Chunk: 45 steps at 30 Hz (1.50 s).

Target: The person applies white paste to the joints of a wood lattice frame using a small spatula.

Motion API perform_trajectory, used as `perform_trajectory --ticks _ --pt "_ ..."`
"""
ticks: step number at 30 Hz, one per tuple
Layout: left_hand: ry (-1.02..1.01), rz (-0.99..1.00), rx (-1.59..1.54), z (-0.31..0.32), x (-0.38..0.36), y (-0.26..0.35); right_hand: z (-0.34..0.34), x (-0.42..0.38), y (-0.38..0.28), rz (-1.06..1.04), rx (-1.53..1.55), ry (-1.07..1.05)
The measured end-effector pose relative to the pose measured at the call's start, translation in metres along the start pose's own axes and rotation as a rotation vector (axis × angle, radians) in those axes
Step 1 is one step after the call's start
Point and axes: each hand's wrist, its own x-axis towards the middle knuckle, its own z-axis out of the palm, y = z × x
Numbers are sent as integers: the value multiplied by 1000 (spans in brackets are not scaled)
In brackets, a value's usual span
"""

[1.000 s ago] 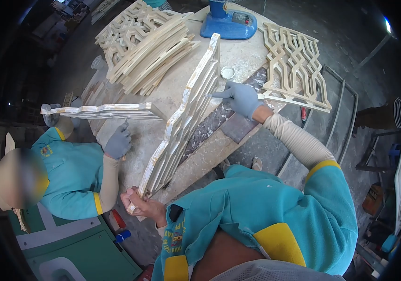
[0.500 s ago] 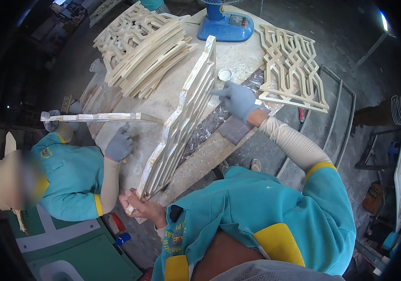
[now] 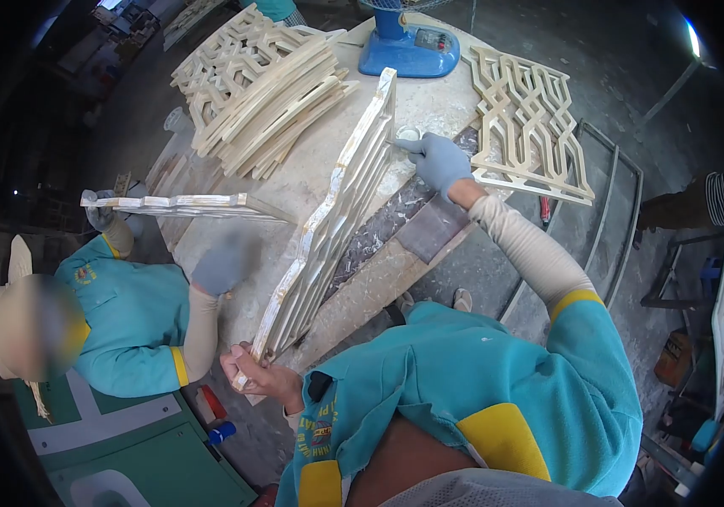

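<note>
A pale wooden lattice panel point(image 3: 328, 207) stands on edge across the table, white filler smeared along its upper edge. My bare left hand point(image 3: 262, 376) is closed round its near end. On the panel's far right side is my right hand point(image 3: 443, 162), in a grey glove. Its index finger is stretched out to the lattice, apparently touching it, and the other fingers are partly curled. I see nothing held in this hand. Just behind it sits a small white cup point(image 3: 409, 133) of pale paste, partly covered by the hand.
A co-worker at left holds another lattice panel point(image 3: 184, 203) on edge; their other gloved hand point(image 3: 225, 260) is blurred. Stacked curved wooden lattices point(image 3: 273, 106) lie at the back left. A blue fan base point(image 3: 408, 55) stands behind, with a flat lattice point(image 3: 531, 122) at right.
My right hand has moved slightly right and nearer the cup, its finger still at the panel. My left hand keeps its grip. The co-worker's near hand has shifted and blurred.
</note>
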Motion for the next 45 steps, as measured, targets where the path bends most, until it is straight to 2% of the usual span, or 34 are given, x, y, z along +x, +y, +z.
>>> perform_trajectory --ticks 1,4,7,10,13,17,20,22,24,26,28,29,31,35,38,40,42,44,45 --pt "-4 -1 -1 0 1 -1 -11 0 -11 103 -13 -78" --pt "6 11 -5 2 1 1 -4 9 -10 121 -26 -187" --pt "15 -21 14 4 1 5 -12 11 1 -14 115 -245" --pt "29 -29 -4 5 0 5 -4 16 10 -20 102 -118" --pt "11 -4 -10 5 4 2 3 10 4 58 -7 -126" --pt "25 -33 -17 8 4 4 -5 8 9 -29 120 -212" --pt "20 -58 -26 9 6 4 3 8 13 -33 110 -146" --pt "28 -64 -29 8 7 2 21 11 15 37 35 -86" --pt "26 -7 -14 7 8 -2 13 2 10 -30 109 -141" --pt "24 -42 -11 9 7 5 10 -6 4 -86 180 -204" --pt "23 -76 -12 9 6 5 13 -6 -2 -73 13 -11" --pt "13 -59 -12 7 7 1 13 -8 -7 -75 12 -13" --pt "5 -40 -10 6 9 -1 5 -26 -30 -124 -209 -61" --pt "19 -33 -21 7 8 -1 20 -51 -41 -186 -193 -99" --pt "19 -33 -24 5 8 -3 23 -44 -31 -173 -39 -179" --pt "19 -35 -24 5 8 -5 22 -28 -22 -117 -55 18" --pt "4 -14 -17 3 8 -5 28 -26 -19 -77 -84 12" --pt "16 -43 -36 7 7 0 37 -35 -18 -227 -67 -53" --pt "25 -75 -51 8 7 3 39 -39 -17 -226 -68 -55"
